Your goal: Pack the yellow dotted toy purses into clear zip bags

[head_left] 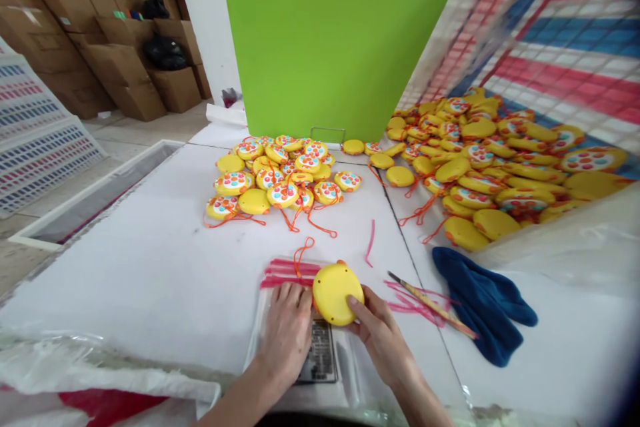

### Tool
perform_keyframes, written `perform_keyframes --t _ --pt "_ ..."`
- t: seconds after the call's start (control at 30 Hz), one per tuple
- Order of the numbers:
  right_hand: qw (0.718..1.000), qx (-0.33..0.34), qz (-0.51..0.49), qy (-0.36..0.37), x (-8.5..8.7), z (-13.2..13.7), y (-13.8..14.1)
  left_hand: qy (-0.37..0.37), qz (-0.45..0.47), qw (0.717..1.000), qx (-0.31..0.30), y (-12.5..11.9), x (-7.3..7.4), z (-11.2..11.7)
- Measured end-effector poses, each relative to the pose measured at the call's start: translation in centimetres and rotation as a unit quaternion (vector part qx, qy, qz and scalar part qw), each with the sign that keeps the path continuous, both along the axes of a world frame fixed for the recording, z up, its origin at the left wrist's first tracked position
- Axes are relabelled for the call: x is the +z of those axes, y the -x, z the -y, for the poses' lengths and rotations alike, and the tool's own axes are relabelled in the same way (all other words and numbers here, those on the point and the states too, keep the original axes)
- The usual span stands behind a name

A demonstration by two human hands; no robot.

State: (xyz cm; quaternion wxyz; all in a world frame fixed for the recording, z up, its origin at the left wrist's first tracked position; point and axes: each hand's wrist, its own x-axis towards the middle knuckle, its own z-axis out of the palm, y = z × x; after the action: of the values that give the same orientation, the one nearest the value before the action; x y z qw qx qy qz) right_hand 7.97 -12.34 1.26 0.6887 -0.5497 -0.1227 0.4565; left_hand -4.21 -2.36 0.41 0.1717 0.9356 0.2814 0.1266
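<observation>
A round yellow toy [337, 291] with an orange cord lies back-up on a stack of clear plastic bags [320, 353] with pink tops at the near edge of the white table [150, 267]. My right hand [381, 337] holds the toy's right edge with thumb and fingers. My left hand [287, 333] lies flat on the bags, fingers stretched out, touching the toy's left side.
A heap of the same toys [277, 177] lies mid-table, and a bigger heap [493, 160] at the right. A blue cloth [483, 303] and a thin brush [433, 305] sit right of my hands. A green board [340, 40] stands behind; cardboard boxes [125, 47] are stacked at the far left.
</observation>
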Motion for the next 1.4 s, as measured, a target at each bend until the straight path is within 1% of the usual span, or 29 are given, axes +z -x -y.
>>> perform_keyframes --t 0.1,0.23,0.27,0.33,0.43,0.5,0.53,0.57,0.63,0.67,0.7,0.73,0.8,0.83,0.87,0.9,0.93,1.0,1.03,1.1,1.13,1.17,1.2,1.27,1.33,1.4 --pt "0.999 0.009 0.024 0.028 0.3 0.3 -0.1 0.015 0.006 1.000 0.006 0.2 0.3 -0.3" --pt "0.995 0.031 0.070 0.070 0.5 0.8 -0.6 0.061 0.056 0.996 0.043 0.5 -0.1 -0.9" --pt "0.993 0.045 0.077 0.078 0.6 1.0 -0.9 0.070 0.069 0.994 0.041 0.6 -0.3 -1.1" --pt "0.989 0.082 0.085 0.090 0.8 1.4 -1.3 0.087 0.086 0.992 0.019 0.7 -0.5 -1.4" --pt "0.987 0.132 0.058 0.068 1.6 1.6 -1.6 0.109 0.090 0.990 -0.017 0.7 -0.7 -1.7" --pt "0.989 0.142 0.024 0.026 2.5 1.0 -1.4 0.091 0.089 0.991 -0.028 0.6 -0.8 -1.7" --pt "0.991 0.134 0.018 0.004 2.9 0.5 -1.3 0.070 0.085 0.993 -0.031 0.6 -0.9 -1.6" --pt "0.992 0.120 0.027 -0.013 3.3 -0.2 -1.2 0.043 0.082 0.995 -0.036 0.6 -1.0 -1.5" --pt "0.990 0.103 0.092 -0.023 3.8 -1.7 -0.9 -0.020 0.089 0.995 -0.051 0.6 -1.0 -1.3" --pt "0.983 0.111 0.145 -0.013 3.9 -2.4 -0.9 -0.051 0.101 0.992 -0.061 0.6 -0.9 -1.1" --pt "0.969 0.131 0.208 0.005 4.0 -3.1 -0.9 -0.078 0.119 0.987 -0.070 0.6 -0.8 -1.0" --pt "0.948 0.160 0.273 0.028 4.0 -3.6 -0.9 -0.099 0.140 0.982 -0.077 0.6 -0.6 -0.9" --pt "0.893 0.219 0.387 0.071 4.1 -4.2 -1.0 -0.121 0.173 0.974 -0.077 0.7 -0.2 -0.9" --pt "0.866 0.240 0.430 0.087 4.2 -4.2 -1.1 -0.124 0.184 0.972 -0.074 0.7 0.1 -0.9" --pt "0.845 0.255 0.460 0.098 4.2 -4.1 -1.2 -0.123 0.194 0.971 -0.071 0.9 0.3 -1.0" --pt "0.832 0.262 0.477 0.104 4.3 -3.9 -1.4 -0.119 0.201 0.970 -0.068 1.0 0.6 -1.2" --pt "0.827 0.263 0.485 0.107 4.4 -3.7 -1.5 -0.109 0.209 0.969 -0.066 1.3 0.9 -1.3" --pt "0.832 0.247 0.483 0.115 4.5 -3.1 -1.8 -0.068 0.238 0.968 -0.047 2.1 1.6 -1.8" --pt "0.837 0.238 0.479 0.119 4.6 -2.8 -1.9 -0.031 0.257 0.966 -0.018 2.6 2.1 -2.1" --pt "0.842 0.220 0.476 0.126 4.6 -2.5 -2.0 0.087 0.289 0.950 0.076 3.5 3.1 -2.6" --pt "0.843 0.215 0.477 0.127 4.6 -2.4 -1.9 0.160 0.292 0.935 0.123 3.9 3.6 -2.8" --pt "0.843 0.211 0.478 0.126 4.5 -2.4 -1.8 0.231 0.285 0.917 0.156 4.1 4.0 -3.0" --pt "0.843 0.209 0.481 0.122 4.5 -2.4 -1.7 0.296 0.272 0.900 0.167 4.1 4.3 -3.2" --pt "0.837 0.202 0.495 0.113 4.5 -2.5 -1.3 0.387 0.256 0.874 0.144 3.7 4.2 -3.4" --pt "0.829 0.200 0.511 0.108 4.7 -2.6 -1.1 0.429 0.262 0.856 0.120 3.0 3.4 -3.5" --pt "0.820 0.202 0.525 0.111 5.2 -2.6 -1.1 0.441 0.276 0.845 0.121 2.3 2.5 -3.6"
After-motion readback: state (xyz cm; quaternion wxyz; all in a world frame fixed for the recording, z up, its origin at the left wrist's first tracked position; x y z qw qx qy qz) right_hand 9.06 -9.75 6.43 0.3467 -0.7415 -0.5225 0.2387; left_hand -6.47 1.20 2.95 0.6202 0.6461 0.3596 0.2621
